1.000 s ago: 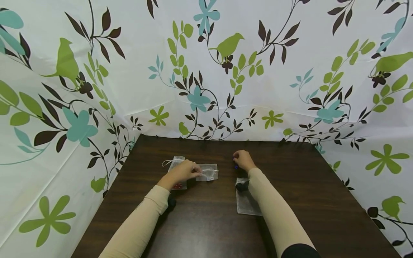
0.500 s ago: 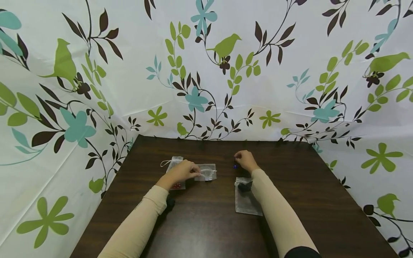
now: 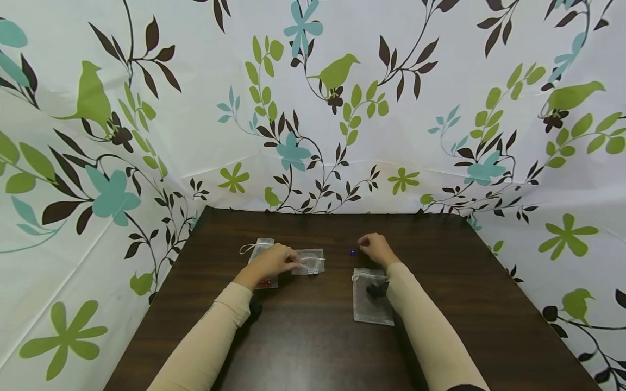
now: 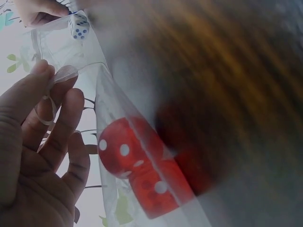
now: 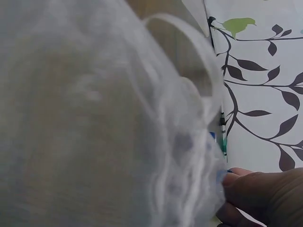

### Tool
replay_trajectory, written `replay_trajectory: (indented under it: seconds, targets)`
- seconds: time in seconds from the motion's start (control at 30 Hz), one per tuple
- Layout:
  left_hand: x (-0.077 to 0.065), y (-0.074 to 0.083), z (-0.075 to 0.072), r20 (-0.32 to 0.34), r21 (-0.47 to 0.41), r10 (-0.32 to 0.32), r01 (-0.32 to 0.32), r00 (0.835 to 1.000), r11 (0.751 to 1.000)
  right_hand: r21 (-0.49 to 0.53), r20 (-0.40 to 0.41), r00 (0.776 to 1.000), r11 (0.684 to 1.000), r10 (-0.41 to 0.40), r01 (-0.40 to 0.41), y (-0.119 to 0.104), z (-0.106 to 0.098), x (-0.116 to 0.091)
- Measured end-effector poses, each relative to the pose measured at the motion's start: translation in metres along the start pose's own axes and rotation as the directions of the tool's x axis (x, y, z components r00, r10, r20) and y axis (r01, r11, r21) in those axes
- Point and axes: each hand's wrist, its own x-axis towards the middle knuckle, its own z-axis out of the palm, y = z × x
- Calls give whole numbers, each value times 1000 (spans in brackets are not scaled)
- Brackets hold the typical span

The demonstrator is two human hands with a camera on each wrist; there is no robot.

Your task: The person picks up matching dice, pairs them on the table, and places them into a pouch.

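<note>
Dark brown wood for a surface, leaf-and-bird cloth across the top of the head frame. Left of centre: thumb and fingers of the left hand pinched on a white cord of a small sheer bag, white dice inside. Partly under that hand, a second sheer bag with red dice at its lower end. Right of centre: fingers of the right hand curled together, tiny blue piece at the tips, detail too small to read. Just left, on the surface, another blue piece. Below, toward frame bottom, a larger sheer bag lying flat, partly behind the right sleeve.
</note>
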Motion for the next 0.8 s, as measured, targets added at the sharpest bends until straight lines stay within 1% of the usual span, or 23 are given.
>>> replay_trajectory:
  seconds: [0.27, 0.4, 0.5, 0.8]
  targets:
    - [-1, 1, -1, -5, -1, 13, -13, 1000, 1000, -3, 14, 1000, 1000, -27, 27, -5, 6, -8]
    - [-2, 2, -2, -8, -5, 18, -18, 1000, 1000, -21, 12, 999, 999, -50, 50, -6, 8, -10]
    - [-3, 2, -3, -12, -1, 30, -30, 999, 1000, -32, 12, 999, 998, -52, 52, -7, 10, -9]
    - [-3, 4, -2, -8, 6, 18, -18, 1000, 1000, -42, 17, 999, 998, -42, 43, -7, 12, -8]
